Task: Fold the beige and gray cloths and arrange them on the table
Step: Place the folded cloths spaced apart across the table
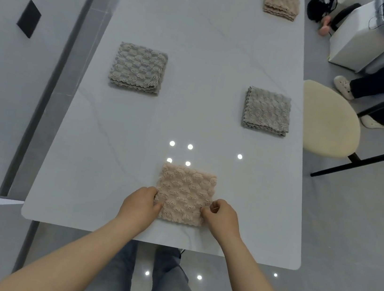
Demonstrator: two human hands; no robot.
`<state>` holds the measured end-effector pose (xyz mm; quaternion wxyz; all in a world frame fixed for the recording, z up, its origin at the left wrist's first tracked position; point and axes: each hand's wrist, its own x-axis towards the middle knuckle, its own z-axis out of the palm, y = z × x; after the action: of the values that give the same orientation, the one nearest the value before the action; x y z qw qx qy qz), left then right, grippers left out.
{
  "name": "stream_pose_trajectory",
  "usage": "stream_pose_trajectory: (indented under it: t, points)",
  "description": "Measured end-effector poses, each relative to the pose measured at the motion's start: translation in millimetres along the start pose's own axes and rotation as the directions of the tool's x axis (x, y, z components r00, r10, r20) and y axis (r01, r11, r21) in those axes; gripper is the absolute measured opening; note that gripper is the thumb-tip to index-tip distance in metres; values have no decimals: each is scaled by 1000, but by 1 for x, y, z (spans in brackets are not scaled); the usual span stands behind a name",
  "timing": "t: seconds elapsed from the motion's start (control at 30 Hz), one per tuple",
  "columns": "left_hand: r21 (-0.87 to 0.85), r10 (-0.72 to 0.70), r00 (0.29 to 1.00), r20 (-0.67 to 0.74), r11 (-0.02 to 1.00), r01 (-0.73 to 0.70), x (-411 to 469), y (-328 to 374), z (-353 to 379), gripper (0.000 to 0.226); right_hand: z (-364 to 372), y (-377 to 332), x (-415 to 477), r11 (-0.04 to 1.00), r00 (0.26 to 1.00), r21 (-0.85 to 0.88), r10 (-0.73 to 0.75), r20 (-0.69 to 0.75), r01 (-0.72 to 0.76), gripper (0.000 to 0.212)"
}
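Two hands pinch folded beige cloth [185, 195] between them: left hand [140, 206] grips left edge, right hand [222, 217] right edge.

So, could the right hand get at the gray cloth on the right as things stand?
Probably yes: only bare table lies between the right hand and that gray cloth, though it pinches the beige cloth now.

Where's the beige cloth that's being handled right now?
Head view: the beige cloth lies centred at the table's near edge, its side edges held by the left hand and right hand.
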<state>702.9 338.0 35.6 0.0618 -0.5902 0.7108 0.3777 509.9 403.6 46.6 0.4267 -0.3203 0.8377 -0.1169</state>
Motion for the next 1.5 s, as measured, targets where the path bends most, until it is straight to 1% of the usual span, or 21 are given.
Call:
stream_pose_trajectory:
  t: [0.3, 0.5, 0.57, 0.6, 0.63, 0.67, 0.7, 0.73, 0.8, 0.83, 0.87, 0.93, 1.0, 1.07, 1.23, 1.5]
  points:
    - [2, -6, 1000, -21, 1000, 6, -7, -3, 3, 24, 4, 2, -5, 1000, 1000, -26, -9, 10, 10, 13]
    - [-4, -20, 1000, -3, 1000, 20, -7, -2, 2, 18, 4, -1, -4, 999, 1000, -35, -21, 12, 21, 21]
    - [-9, -34, 999, -14, 999, 34, -8, 1, 1, 14, 4, -1, -3, 999, 1000, -48, -15, 16, 16, 19]
    - [-7, -29, 999, -40, 1000, 29, -8, 1, 0, 18, 3, -1, -3, 998, 1000, -62, -15, 17, 16, 16]
    - [10, 1, 997, -80, 1000, 0, -9, 2, 0, 32, 2, -2, -3, 997, 1000, -76, -17, 16, 18, 11]
    - [33, 55, 990, -127, 998, -51, -8, 1, 1, 48, 0, -4, -4, 996, 1000, -88, -23, 7, 24, 12]
    - [57, 129, 977, -171, 991, -121, -8, 1, 0, 60, -2, -5, -5, 993, 999, -108, -45, -13, 43, 24]
    - [92, 216, 957, -195, 975, -201, -8, 2, -2, 66, -4, -7, -6, 986, 995, -145, -93, -48, 85, 38]
    - [205, 394, 900, -187, 912, -356, -6, 3, -7, 70, -6, -11, -10, 940, 956, -241, -273, -109, 241, 59]
    - [261, 449, 881, -151, 877, -403, -4, 1, -8, 70, -6, -12, -11, 895, 919, -292, -380, -105, 337, 64]
    - [304, 473, 875, -100, 852, -426, -1, 0, -9, 72, -6, -12, -11, 845, 884, -339, -462, -71, 415, 67]
    - [327, 434, 900, 21, 848, -417, -1, 1, -10, 78, -5, -12, -10, 774, 854, -404, -518, 41, 488, 71]
    - [324, 371, 925, 74, 869, -375, -1, 3, -7, 80, -3, -11, -7, 746, 857, -440, -498, 128, 500, 73]
    - [336, 312, 946, 93, 884, -325, -1, 5, -4, 80, -2, -11, -4, 747, 870, -452, -462, 173, 487, 74]
    - [408, 216, 967, 135, 877, -253, 0, 9, -2, 78, 1, -8, 5, 751, 875, -451, -434, 213, 482, 77]
    - [414, 172, 976, 136, 885, -214, 1, 8, 4, 79, 1, -9, 5, 759, 876, -438, -432, 213, 481, 76]
